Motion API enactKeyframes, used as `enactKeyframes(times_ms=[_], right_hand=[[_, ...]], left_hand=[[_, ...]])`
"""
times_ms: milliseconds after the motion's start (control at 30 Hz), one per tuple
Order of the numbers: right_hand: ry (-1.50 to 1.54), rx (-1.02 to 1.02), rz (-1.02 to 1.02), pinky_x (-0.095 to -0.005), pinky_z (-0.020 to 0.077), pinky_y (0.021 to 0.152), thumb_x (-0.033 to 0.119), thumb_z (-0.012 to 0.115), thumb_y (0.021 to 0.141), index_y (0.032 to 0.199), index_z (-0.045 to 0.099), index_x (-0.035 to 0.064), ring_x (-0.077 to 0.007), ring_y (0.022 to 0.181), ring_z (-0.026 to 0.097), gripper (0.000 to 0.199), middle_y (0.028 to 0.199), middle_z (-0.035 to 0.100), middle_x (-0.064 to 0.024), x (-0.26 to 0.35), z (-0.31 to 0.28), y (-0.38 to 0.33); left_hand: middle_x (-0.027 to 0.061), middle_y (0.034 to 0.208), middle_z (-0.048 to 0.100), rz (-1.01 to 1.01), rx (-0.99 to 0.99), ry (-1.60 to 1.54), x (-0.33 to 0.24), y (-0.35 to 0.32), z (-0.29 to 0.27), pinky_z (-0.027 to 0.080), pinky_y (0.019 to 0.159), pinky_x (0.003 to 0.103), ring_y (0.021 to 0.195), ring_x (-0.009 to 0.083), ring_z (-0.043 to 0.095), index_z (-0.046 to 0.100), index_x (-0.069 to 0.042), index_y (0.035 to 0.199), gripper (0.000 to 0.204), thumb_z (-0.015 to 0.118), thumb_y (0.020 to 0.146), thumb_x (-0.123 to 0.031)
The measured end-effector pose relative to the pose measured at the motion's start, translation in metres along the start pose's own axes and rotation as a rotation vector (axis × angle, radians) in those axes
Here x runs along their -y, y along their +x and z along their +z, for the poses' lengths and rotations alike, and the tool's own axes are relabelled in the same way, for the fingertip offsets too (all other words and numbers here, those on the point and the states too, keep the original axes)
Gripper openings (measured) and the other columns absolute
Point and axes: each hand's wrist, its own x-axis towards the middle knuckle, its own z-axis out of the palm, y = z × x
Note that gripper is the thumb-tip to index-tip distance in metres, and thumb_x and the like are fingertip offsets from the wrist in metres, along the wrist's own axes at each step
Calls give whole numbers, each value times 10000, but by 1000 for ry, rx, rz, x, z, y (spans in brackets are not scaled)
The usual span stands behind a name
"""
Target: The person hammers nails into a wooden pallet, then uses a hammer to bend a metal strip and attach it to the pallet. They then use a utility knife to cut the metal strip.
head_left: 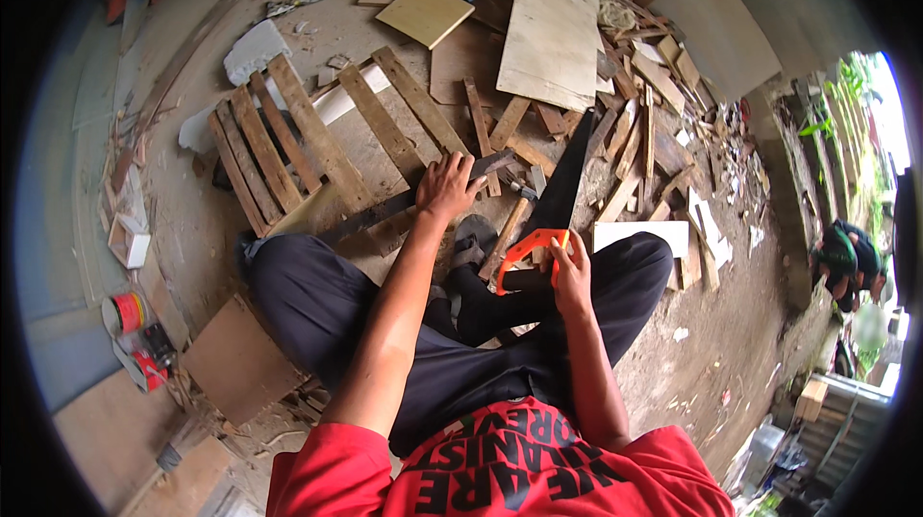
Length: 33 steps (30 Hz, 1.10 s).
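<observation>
My left hand [447,188] is curled over a long dark wooden strip [385,209], gripping it near the ends of some slats. The strip runs across in front of my knees. In my right hand [574,275] is a handsaw [563,171], held by its orange and black handle over my right leg. Its dark blade points away from me, tip near a pale board, apart from the strip. Between the strip and the saw lies a hammer [510,228] with a wooden handle. Slatted wooden frames [322,137] lie ahead and to the left.
A pale board [550,31] and a yellowish square panel [426,14] lie farther off. Scrap wood [663,123] is heaped at the right. Cans [125,313] and a brown board [240,358] are at my left. Another person [851,262] is at the far right.
</observation>
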Motion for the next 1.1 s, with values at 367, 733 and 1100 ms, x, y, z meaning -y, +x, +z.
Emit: enactKeyframes(times_ms=[367, 733, 1100], right_hand=[[-254, -215, -372, -324, 448, 995, 144, 666, 947, 1328, 510, -51, -205, 1135, 589, 456, 1238, 608, -149, 13, 25, -24], [-280, -162, -481, -358, 459, 1005, 73, 604, 964, 1323, 507, -64, -254, 1186, 590, 397, 1265, 606, -194, -31, -26, -28], [-146, -105, -444, -324, 450, 994, 151, 600, 994, 1320, 508, -50, -217, 1165, 574, 394, 1275, 579, -153, -34, -4, -13]], left_hand=[[112, 1073, 618, -6, -49, -150, -3, 11, -18, 492, 876, 434, 1030, 318, 596, 644, -74, 1122, 437, 710, 858, -416], [148, 1416, 451, 37, -245, 25, 10, -37, -50, 293, 1099, 494, 1309, 343, 413, 433, -92, 1430, 880, 799, 748, -510], [147, 1321, 551, -530, -68, 191, 121, -183, -105, 277, 1114, 497, 1271, 348, 472, 546, -88, 1334, 712, 726, 829, -556]])
